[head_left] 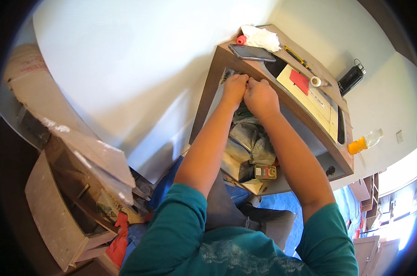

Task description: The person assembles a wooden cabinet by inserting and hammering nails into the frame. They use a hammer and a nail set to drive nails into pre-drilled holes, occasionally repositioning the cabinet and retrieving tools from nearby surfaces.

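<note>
Where the two hands meet, just under the front edge of a brown wooden cabinet [208, 92], something small is pinched between them, too hidden by the fingers to tell what it is. Left hand [234, 87] and right hand [260, 95] touch each other, both with fingers curled shut against the inner face of the cabinet (whether they clamp a part or only press on it cannot be told). Below the forearms lie crumpled grey bags [252, 138] and a small yellow-and-grey device [265, 172]. On the cabinet top rest a dark phone [251, 52], a white cloth [261, 37], a red card [299, 81] and a tape roll [315, 81]. Farther right stand a black bottle [351, 78] and an orange-capped bottle [365, 141].
</note>
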A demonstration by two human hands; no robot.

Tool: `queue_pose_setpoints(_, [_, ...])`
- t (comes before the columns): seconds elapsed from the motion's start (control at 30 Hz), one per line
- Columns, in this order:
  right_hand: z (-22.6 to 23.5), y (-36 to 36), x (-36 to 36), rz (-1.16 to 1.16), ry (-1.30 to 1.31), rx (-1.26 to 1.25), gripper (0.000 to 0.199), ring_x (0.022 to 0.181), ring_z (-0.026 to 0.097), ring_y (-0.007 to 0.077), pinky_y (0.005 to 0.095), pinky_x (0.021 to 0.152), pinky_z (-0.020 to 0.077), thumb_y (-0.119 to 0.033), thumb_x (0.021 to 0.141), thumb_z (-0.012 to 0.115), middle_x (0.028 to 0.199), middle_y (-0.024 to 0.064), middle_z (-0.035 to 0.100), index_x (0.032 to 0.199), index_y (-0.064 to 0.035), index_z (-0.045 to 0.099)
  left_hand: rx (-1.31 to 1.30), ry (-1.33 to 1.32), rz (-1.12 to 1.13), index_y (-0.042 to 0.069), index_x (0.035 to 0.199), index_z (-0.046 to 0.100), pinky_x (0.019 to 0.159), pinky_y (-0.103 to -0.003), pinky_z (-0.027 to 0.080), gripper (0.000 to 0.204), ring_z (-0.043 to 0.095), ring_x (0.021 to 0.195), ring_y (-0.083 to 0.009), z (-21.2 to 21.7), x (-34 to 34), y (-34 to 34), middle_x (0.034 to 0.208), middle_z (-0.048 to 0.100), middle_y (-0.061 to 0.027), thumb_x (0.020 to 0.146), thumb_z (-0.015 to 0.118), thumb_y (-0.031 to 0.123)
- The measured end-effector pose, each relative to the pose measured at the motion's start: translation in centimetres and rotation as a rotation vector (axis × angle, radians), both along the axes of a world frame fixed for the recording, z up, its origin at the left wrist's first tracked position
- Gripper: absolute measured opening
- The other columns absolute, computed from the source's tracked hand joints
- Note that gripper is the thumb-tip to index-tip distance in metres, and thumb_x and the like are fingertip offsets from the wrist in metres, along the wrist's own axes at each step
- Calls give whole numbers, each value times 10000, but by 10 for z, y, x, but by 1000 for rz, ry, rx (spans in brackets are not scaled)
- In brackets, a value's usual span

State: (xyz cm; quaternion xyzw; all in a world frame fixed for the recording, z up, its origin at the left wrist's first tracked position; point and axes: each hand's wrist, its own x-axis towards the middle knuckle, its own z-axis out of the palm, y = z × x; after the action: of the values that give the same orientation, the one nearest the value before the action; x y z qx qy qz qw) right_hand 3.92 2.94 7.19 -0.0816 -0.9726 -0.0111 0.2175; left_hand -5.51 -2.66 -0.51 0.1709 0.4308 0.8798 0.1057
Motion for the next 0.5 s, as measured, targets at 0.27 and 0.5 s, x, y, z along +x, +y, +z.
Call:
queue_pose_setpoints(0.27, [-15, 5, 18, 93, 76, -108, 288, 878, 653, 466, 525, 772, 548, -244, 982, 514, 987, 290, 626, 1183, -62, 611, -456, 259, 233, -80, 788, 623, 696, -469, 480, 403, 636, 744, -423, -1, 13, -3, 796, 645, -282, 943, 544, 283])
queue_pose_setpoints(0.5, [-28, 19, 17, 228, 186, -202, 291, 978, 624, 466, 528, 837, 521, -231, 976, 548, 1050, 267, 648, 1219, -80, 604, -558, 358, 336, -59, 799, 636, 739, -507, 494, 399, 632, 817, -474, 8, 20, -9, 840, 654, -298, 954, 530, 293])
